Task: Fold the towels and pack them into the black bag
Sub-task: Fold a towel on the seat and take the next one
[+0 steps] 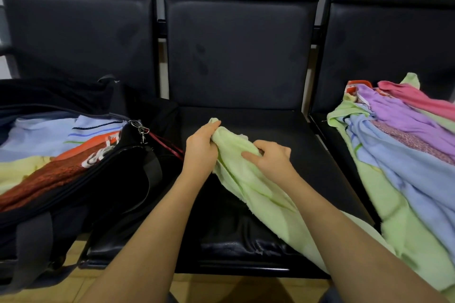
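Note:
A light green towel point(256, 189) lies bunched across the middle black seat point(307, 145), trailing toward the lower right. My left hand point(200, 145) grips its upper end, fingers curled round the cloth. My right hand point(270, 157) pinches the towel just to the right of that. The black bag point(118, 174) stands unzipped on the left seat, with folded towels point(49, 155) in blue, yellow, orange and rust inside it.
On the right seat is a loose pile of towels point(406, 150) in green, blue, purple and pink. Black padded seat backs point(238, 49) rise behind. A grey bag strap point(32, 248) hangs over the left seat's front edge above a wooden floor point(221, 285).

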A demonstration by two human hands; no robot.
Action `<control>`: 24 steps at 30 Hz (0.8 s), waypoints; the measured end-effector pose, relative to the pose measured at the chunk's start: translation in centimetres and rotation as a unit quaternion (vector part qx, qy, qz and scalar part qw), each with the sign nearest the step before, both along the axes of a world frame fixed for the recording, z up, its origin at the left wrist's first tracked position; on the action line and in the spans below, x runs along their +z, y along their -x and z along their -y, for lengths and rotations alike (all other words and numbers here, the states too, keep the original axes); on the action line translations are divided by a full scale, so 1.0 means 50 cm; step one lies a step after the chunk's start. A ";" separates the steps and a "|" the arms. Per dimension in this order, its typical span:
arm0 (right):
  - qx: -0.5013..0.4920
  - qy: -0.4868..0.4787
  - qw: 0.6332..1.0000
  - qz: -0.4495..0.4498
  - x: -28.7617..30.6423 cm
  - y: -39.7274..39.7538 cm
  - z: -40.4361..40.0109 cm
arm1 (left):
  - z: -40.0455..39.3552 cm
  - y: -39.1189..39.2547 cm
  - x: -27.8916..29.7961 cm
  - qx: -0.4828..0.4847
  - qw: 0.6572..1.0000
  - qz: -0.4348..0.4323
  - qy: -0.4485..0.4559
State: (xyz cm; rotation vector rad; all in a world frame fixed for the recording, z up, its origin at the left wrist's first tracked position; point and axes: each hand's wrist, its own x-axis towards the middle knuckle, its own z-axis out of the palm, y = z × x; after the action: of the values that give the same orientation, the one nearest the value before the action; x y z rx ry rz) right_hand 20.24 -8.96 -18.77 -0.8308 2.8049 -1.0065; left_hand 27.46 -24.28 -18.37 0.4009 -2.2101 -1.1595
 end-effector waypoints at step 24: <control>0.055 0.368 0.928 0.003 0.074 -0.018 -0.010 | -0.088 0.014 0.013 -0.064 0.997 0.018 -0.042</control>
State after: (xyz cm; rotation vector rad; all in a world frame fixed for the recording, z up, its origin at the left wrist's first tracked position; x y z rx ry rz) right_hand 21.14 -8.45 -15.07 -0.9993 2.3036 -2.0708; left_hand 26.75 -19.90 -17.70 0.3226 -2.2515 -1.3263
